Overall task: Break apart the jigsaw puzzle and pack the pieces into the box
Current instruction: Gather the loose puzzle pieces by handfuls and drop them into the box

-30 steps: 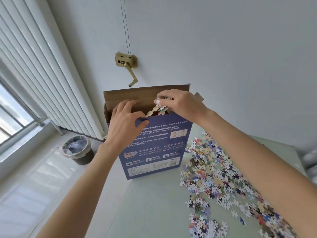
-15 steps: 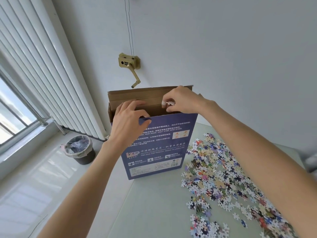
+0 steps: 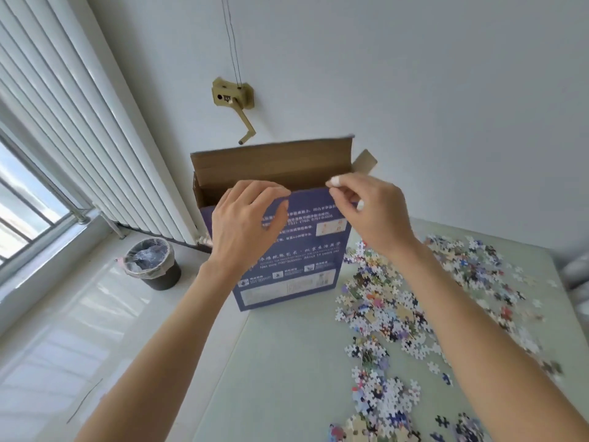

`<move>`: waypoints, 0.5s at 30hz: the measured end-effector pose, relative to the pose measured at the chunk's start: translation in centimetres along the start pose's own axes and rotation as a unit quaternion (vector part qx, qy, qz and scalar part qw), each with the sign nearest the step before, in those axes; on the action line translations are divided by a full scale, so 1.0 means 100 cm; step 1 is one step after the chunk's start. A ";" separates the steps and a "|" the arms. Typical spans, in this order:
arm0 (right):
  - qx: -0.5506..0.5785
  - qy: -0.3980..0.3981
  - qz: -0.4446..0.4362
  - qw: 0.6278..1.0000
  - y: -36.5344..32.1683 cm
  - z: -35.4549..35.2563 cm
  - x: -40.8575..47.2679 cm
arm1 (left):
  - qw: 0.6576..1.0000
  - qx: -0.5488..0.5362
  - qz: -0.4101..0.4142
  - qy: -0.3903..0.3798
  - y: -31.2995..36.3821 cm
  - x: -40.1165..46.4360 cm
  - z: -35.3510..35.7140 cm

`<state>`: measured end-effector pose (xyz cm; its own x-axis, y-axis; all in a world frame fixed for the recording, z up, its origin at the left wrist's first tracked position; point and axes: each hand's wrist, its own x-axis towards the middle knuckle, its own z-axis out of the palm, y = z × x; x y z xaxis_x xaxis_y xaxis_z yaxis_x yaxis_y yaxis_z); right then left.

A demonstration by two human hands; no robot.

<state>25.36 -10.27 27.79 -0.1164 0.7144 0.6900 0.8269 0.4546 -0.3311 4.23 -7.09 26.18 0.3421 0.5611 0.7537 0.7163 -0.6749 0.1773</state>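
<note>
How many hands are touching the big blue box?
2. The left hand holds the blue box at the left of its open top edge; the right hand pinches that edge at the right.

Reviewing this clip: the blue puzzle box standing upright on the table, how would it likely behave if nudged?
The box is tall and thin and stands on a narrow edge, so it probably tips easily; the left hand grips its front wall. It looks like light cardboard with an open top flap, so the walls likely flex.
</note>
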 end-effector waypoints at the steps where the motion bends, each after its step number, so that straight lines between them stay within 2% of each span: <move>1: -0.014 0.006 0.003 1.000 0.003 -0.003 -0.026 | 0.999 -0.013 0.022 0.023 0.010 -0.007 0.004; 3: -0.035 -0.016 0.037 0.999 0.014 -0.009 -0.084 | 0.997 -0.054 0.055 0.032 0.033 -0.026 0.017; 5: -0.045 -0.073 0.103 0.991 0.027 -0.012 -0.141 | 0.993 -0.098 0.067 -0.002 0.056 -0.050 0.034; 7: -0.067 -0.158 0.198 0.965 0.037 -0.018 -0.203 | 0.985 -0.140 0.044 -0.089 0.081 -0.083 0.055; 8: -0.086 -0.212 0.250 0.941 0.041 -0.019 -0.231 | 0.976 -0.146 0.021 -0.158 0.091 -0.100 0.065; 10: -0.110 -0.310 0.335 0.883 0.041 -0.030 -0.286 | 0.929 -0.155 -0.046 -0.332 0.116 -0.140 0.083; 12: -0.094 -0.394 0.395 0.825 0.035 -0.036 -0.327 | 0.868 -0.140 -0.091 -0.469 0.132 -0.177 0.094; 15: -0.081 -0.467 0.459 0.751 0.020 -0.037 -0.381 | 0.803 -0.095 -0.115 -0.577 0.147 -0.223 0.100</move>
<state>33.48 -38.54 3.24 0.2711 0.7830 -0.5598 0.8419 -0.4748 -0.2564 13.21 -24.76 5.66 0.6291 0.6772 -0.3816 0.7725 -0.4900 0.4040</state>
